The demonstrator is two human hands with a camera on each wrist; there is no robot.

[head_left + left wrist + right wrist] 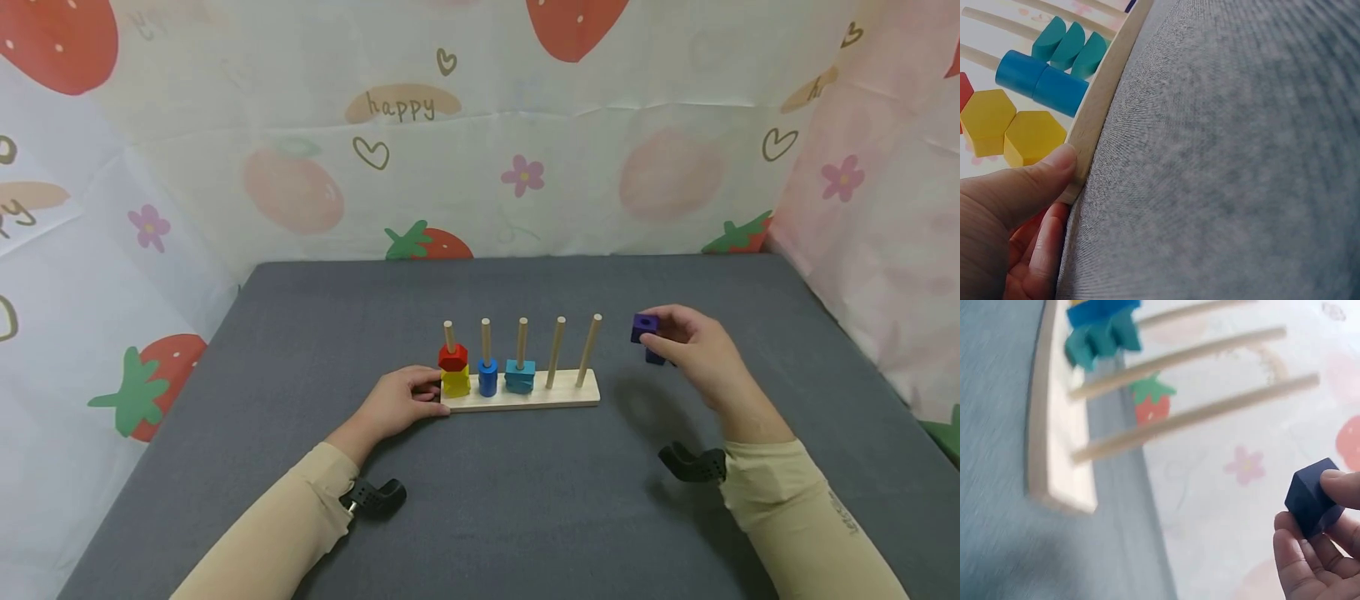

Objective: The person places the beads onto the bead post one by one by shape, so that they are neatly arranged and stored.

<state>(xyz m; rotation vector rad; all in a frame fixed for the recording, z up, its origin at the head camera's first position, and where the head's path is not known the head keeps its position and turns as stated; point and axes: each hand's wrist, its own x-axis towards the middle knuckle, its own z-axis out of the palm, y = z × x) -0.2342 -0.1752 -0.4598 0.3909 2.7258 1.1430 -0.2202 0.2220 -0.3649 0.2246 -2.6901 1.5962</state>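
Note:
A wooden peg board (525, 400) lies on the cloth, bearing a row of upright pegs. My left hand (401, 400) grips its left end; in the left wrist view the thumb (1054, 164) presses the wood's edge. On the leftmost peg a red block (453, 358) tops yellow hexagonal blocks (1038, 137). Blue cylinders (487, 379) sit on the second peg, teal curved pieces (520, 377) on the third. Right of the board, my right hand (693, 346) pinches a purple block (643, 325) with a hole. Another dark block (655, 357) shows below it; whether it is held, I cannot tell.
Two bare pegs (590, 350) stand at the board's right end. Grey cloth (525, 500) covers the table. A patterned curtain (570, 208) rises behind the far edge. Black wrist mounts (693, 463) stick out from both sleeves.

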